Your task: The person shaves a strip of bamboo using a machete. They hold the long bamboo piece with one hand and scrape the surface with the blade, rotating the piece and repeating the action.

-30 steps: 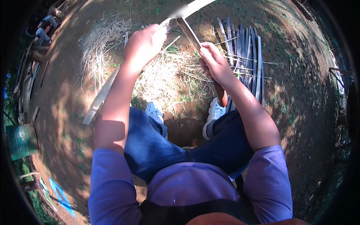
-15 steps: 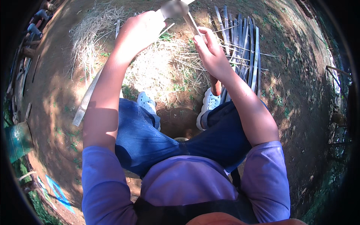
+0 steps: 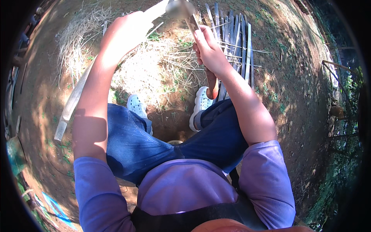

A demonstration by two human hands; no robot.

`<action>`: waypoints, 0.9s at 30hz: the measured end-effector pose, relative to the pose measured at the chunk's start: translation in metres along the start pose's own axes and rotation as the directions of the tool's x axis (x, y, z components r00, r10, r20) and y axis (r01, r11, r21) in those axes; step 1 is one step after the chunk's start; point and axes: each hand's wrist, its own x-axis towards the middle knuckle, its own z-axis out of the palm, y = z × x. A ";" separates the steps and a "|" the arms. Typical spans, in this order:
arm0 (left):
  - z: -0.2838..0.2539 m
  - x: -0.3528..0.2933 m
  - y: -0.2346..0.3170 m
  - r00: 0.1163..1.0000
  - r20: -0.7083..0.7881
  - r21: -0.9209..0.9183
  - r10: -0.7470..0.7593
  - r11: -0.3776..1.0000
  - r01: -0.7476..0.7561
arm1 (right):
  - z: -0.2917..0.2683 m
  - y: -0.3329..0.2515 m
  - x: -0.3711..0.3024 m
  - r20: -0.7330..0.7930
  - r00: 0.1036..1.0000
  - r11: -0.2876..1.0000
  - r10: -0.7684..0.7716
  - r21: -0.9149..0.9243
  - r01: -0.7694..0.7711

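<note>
My left hand (image 3: 125, 34), overexposed by sun, is closed on a long pale strip (image 3: 69, 104), which looks like split bamboo. The strip's lower end comes out past my left forearm, and its other end runs up right toward a blurred round patch at the top. My right hand (image 3: 208, 50) wraps around a long, narrow knife-like tool (image 3: 212, 87), its brown-orange handle end pointing down toward my right shoe. The tool's upper part (image 3: 192, 24) reaches the same blurred patch, so where it meets the strip is hidden.
Pale shavings (image 3: 143, 73) lie heaped on the soil ahead of my shoes (image 3: 137, 106). Several long, dark strips (image 3: 242, 50) are laid side by side at the right, with thin slivers across them. A green object (image 3: 15, 156) stands at the far left.
The whole view has shifted, so the ground and my legs sit farther left. More pale strip shows beyond my left hand. My right hand has moved slightly rightward relative to the ground.
</note>
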 end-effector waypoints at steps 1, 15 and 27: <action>-0.001 -0.001 -0.001 1.000 -0.010 0.011 0.014 1.000 -0.014 | -0.003 0.006 0.006 -0.039 0.999 1.000 0.005 -0.007 -0.005; -0.006 -0.006 -0.006 0.988 -0.073 0.087 0.138 0.987 -0.132 | -0.015 0.000 0.013 -0.129 0.991 0.998 0.034 -0.054 -0.041; -0.015 -0.014 0.003 0.978 0.202 -0.066 -0.041 0.996 0.055 | -0.115 0.035 0.046 -0.493 0.841 0.961 0.224 0.258 -0.105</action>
